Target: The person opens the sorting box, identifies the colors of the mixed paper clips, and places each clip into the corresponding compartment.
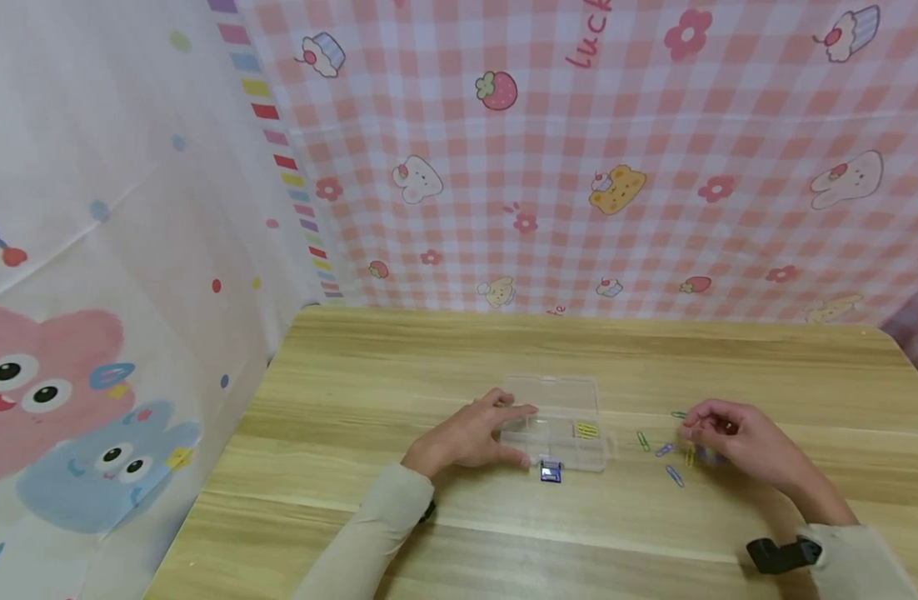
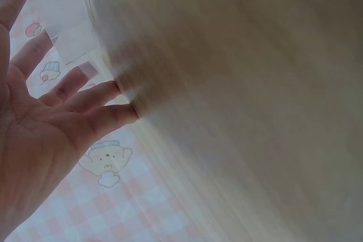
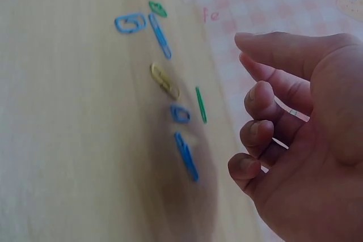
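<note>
A clear plastic compartment box (image 1: 534,451) lies with its transparent lid (image 1: 556,392) laid back. Yellow paper clips (image 1: 586,430) sit in one of its right-hand compartments. My left hand (image 1: 477,431) rests at the box's left side, fingers spread; in the left wrist view its fingers (image 2: 108,118) look nearly straight. To the right of the box, my right hand (image 1: 744,442) hovers over loose paper clips, including a green one (image 1: 643,441), a blue one (image 1: 675,476) and a yellow one (image 3: 164,81). Its fingers are loosely bent, thumb and forefinger close together, with nothing visible between them.
A small dark-blue and white rectangular piece (image 1: 551,472) is at the box's front edge. Another green clip (image 1: 679,414) lies beyond the others. The wooden table (image 1: 399,350) meets a pink checked cloth (image 1: 459,233) at the back, and a printed white cloth (image 1: 152,275) hangs left.
</note>
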The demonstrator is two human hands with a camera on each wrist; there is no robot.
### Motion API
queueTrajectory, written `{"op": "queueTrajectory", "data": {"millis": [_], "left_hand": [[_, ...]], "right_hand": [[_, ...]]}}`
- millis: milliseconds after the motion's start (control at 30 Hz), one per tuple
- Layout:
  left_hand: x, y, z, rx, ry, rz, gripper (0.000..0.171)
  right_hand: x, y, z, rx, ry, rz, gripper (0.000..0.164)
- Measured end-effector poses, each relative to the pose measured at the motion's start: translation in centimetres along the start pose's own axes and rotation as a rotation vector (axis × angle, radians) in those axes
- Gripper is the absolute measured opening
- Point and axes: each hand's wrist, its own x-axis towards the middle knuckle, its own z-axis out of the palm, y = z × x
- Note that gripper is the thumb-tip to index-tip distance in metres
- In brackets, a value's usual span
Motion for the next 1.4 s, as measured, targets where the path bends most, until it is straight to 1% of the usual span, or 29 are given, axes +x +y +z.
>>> {"op": "queueTrajectory", "data": {"millis": [200,300,400,500,667,767,900,1133,1267,1400], "left_hand": [[0.0,0.1,-0.1,0.002,0.001,0.005,0.075],[0.0,0.1,-0.1,0.001,0.002,0.008,0.074],[0.1,0.0,-0.2,-0.003,0.001,0.009,0.074],[0.1,0.0,-0.2,-0.004,0.0,0.012,0.074],[0.1,0.1,-0.1,0.003,-0.002,0.024,0.074],[0.0,0.0,0.0,0.006,-0.003,0.026,0.075],[0.0,-0.1,0.0,0.011,0.0,0.023,0.074],[-0.1,0.1,-0.1,-0.003,-0.005,0.009,0.074],[-0.1,0.1,-0.1,-0.008,-0.006,0.007,0.073],[-0.1,0.2,-0.2,-0.01,-0.009,-0.001,0.073]], "right_hand": [[-0.1,1.1,-0.2,-0.002,-0.016,0.026,0.018],[0.0,1.6,-0.3,0.015,-0.028,0.03,0.02],[0.1,2.0,-0.4,0.046,-0.054,0.016,0.019],[0.2,2.4,-0.5,0.076,-0.1,0.0,0.019],[0.1,3.0,-0.8,0.094,-0.164,-0.032,0.018],[0.0,3.3,-0.7,0.109,-0.174,-0.053,0.016],[0.2,3.4,-0.7,0.125,-0.194,-0.058,0.017],[0.3,3.8,-0.8,0.169,-0.264,-0.106,0.021],[0.3,3.7,-0.8,0.177,-0.276,-0.106,0.023],[0.3,3.7,-0.8,0.162,-0.271,-0.116,0.022]]}}
